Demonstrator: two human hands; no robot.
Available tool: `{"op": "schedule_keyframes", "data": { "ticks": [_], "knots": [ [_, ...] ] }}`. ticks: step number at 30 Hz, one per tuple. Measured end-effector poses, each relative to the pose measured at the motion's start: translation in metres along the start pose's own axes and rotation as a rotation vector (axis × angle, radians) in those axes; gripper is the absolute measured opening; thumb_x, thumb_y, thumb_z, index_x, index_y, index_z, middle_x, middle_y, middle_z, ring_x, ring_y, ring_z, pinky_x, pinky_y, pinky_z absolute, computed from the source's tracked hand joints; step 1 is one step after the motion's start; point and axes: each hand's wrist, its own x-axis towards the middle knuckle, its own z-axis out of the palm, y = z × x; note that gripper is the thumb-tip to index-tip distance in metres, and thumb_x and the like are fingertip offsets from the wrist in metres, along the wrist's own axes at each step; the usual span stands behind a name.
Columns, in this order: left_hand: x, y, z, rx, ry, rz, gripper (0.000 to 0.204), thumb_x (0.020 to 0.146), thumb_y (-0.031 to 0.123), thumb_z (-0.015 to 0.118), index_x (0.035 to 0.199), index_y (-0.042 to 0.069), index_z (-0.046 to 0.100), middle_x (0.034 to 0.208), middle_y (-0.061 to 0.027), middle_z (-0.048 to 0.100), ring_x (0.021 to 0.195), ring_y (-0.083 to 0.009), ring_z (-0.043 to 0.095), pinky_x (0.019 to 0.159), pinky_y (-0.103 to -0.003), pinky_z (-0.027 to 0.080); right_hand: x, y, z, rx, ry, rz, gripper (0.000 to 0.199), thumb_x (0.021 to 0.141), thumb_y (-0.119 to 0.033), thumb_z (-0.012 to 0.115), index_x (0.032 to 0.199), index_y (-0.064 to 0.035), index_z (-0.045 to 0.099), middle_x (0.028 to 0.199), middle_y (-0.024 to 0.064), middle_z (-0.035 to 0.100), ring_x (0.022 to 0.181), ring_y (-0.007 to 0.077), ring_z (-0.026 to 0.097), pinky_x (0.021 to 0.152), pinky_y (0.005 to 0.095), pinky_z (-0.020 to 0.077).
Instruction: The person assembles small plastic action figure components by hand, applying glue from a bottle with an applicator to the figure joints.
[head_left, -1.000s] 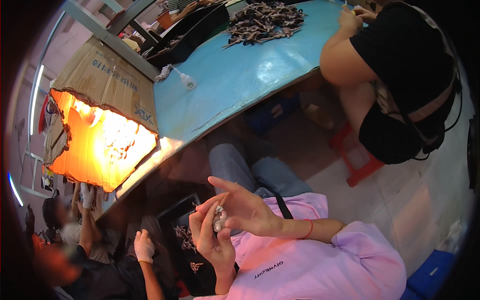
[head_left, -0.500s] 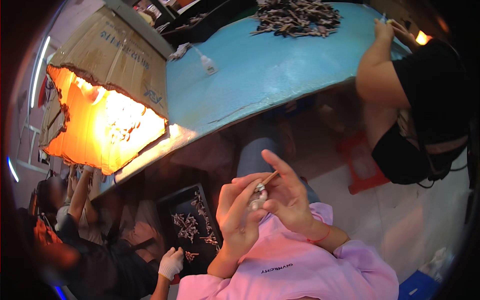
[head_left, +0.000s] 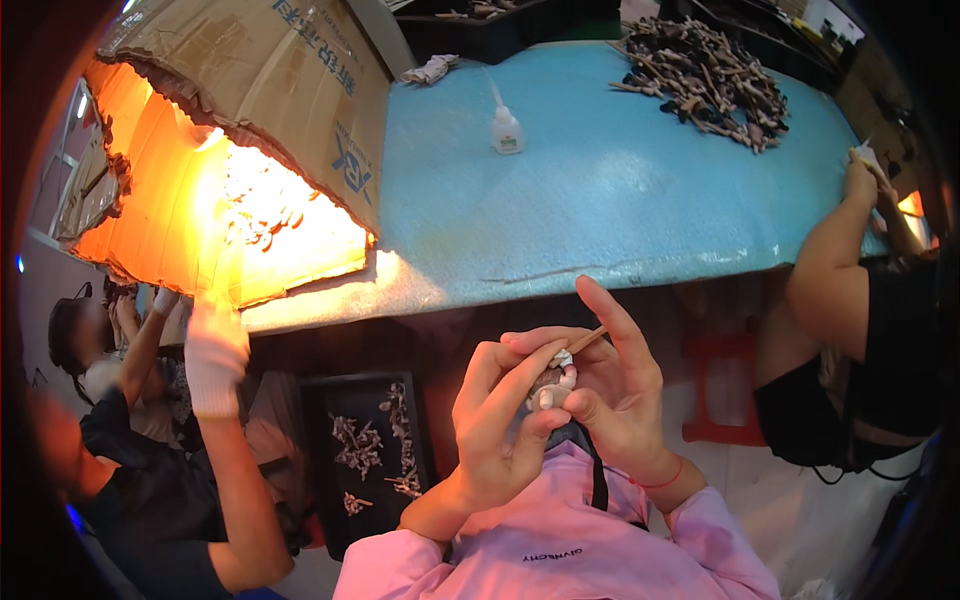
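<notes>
Both my hands are raised together in front of my chest, around a small pale pink, white and greyish figure-like piece (head_left: 552, 388). My left hand (head_left: 497, 415) is closed on it, thumb and fingers at its near and left sides. My right hand (head_left: 622, 405) steadies its right side with the thumb, while the index finger points up. A thin wooden stick (head_left: 590, 340) runs from the piece toward the right hand; whether the two are joined I cannot tell. Fingers hide part of the piece.
A glowing, torn-open cardboard box (head_left: 335, 120) stands on the blue-covered table (head_left: 620, 200). A white squeeze bottle (head_left: 507, 130) and a heap of stick-like pieces (head_left: 710, 85) are there too. Below left is a black tray (head_left: 375, 500). Co-workers sit left and right.
The view has swung, shifting the table rightward in it. The left co-worker's gloved hand has gone from beside the black tray up to the box's opening. My hands keep their hold on the piece.
</notes>
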Motion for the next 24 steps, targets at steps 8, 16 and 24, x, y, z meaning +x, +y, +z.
{"op": "schedule_keyframes", "data": {
  "ticks": [8, 16, 24],
  "knots": [
    [0.024, -0.018, -0.007, -0.093, 0.024, -0.077, 0.056, 0.084, 0.044, 0.053, 0.108, -0.007, 0.056, 0.096, -0.0118, 0.052, 0.083, -0.0164, 0.052, 0.071, -0.025, 0.042, 0.034, -0.004, -0.004, -0.131, -0.058, 0.093, 0.067, 0.083, -0.007, 0.058, 0.137, -0.0006, 0.020, 0.115, 0.0167, 0.052, 0.100, 0.0190, 0.054, 0.088, 0.0296, 0.0417],
    [0.024, -0.034, -0.010, -1.183, -0.065, -0.480, 0.045, 0.093, 0.038, 0.039, 0.111, -0.001, 0.050, 0.114, -0.0143, 0.050, 0.090, -0.0247, 0.056, 0.071, -0.033, 0.048, 0.044, -0.012, -0.009, -0.533, -0.076, -0.055, 0.085, 0.073, -0.011, 0.069, 0.139, -0.0034, 0.016, 0.121, 0.0183, 0.048, 0.105, 0.0251, 0.053, 0.091, 0.0342, 0.0402],
    [0.029, -0.027, -0.019, -1.581, -0.153, -0.707, 0.047, 0.094, 0.041, 0.029, 0.117, 0.002, 0.043, 0.114, -0.0122, 0.051, 0.091, -0.0248, 0.056, 0.072, -0.039, 0.050, 0.039, -0.034, -0.007, -0.730, -0.050, 0.013, 0.086, 0.064, -0.014, 0.076, 0.135, -0.0020, 0.027, 0.112, 0.0135, 0.053, 0.094, 0.0196, 0.058, 0.075, 0.0272, 0.0476]
  ]
}}
